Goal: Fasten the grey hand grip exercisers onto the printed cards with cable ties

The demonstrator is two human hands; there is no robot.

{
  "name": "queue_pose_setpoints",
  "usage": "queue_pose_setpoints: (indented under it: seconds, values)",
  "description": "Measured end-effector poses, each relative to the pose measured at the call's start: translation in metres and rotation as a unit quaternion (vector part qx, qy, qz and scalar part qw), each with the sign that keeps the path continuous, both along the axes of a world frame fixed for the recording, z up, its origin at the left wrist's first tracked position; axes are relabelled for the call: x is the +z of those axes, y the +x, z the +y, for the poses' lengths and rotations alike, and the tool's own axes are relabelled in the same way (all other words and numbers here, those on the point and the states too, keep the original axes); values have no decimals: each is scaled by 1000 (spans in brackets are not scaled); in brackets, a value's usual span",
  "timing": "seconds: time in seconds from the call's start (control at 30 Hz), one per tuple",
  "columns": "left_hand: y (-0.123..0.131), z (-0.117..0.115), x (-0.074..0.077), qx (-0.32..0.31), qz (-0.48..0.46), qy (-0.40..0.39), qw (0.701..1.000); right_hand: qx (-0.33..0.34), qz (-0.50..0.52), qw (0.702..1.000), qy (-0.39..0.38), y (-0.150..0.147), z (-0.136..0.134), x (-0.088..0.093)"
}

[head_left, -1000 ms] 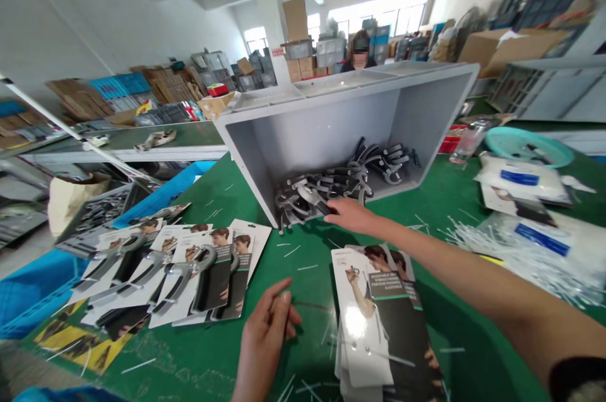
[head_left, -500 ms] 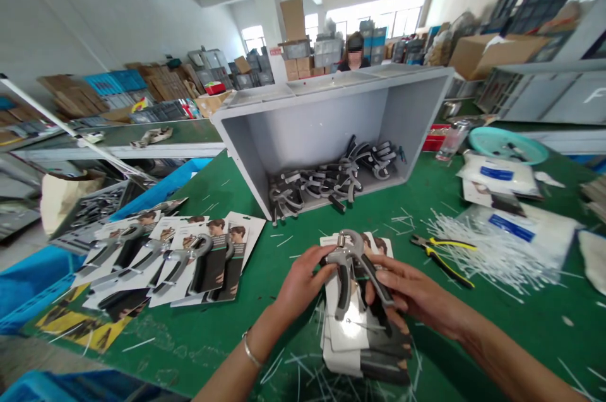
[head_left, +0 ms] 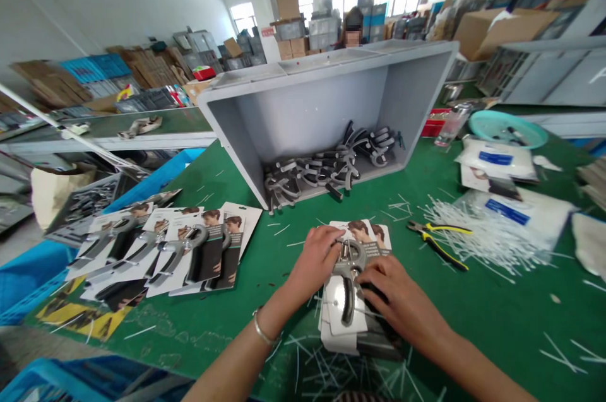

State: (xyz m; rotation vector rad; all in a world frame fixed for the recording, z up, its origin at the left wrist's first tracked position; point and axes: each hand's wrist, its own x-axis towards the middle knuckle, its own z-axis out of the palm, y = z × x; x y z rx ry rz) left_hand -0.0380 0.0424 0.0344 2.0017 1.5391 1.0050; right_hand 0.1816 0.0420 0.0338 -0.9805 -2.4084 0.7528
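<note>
Lowered onto glossy cards (head_left: 335, 313), 1 curved grip (head_left: 348, 298) is held by left hand (head_left: 316, 260), right hand (head_left: 395, 288) curled against it, hold unclear.

Between the overlapping white-and-black printed cards (head_left: 213, 260) and the left hand (head_left: 312, 266), a lane of green tabletop (head_left: 265, 257) leads to the open front of the gray plastic crate (head_left: 317, 115), whose side walls bound entry. Right of the right hand (head_left: 400, 295), yellow-and-black-handled pliers (head_left: 436, 244) and heaped white plastic strips (head_left: 490, 243) obstruct sideways passage.
</note>
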Motion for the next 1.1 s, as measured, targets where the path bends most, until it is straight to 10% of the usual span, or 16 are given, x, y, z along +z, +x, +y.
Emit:
queue_pose_setpoints:
  seconds: [0.4,1.1]
  values:
    - [13,-1,-18,-31,-27,4,999,-85,168,980,-62,-19,17,-21]
    - [12,-3,-20,-26,-103,1,994,-34,81,995,-54,-14,14,-18]
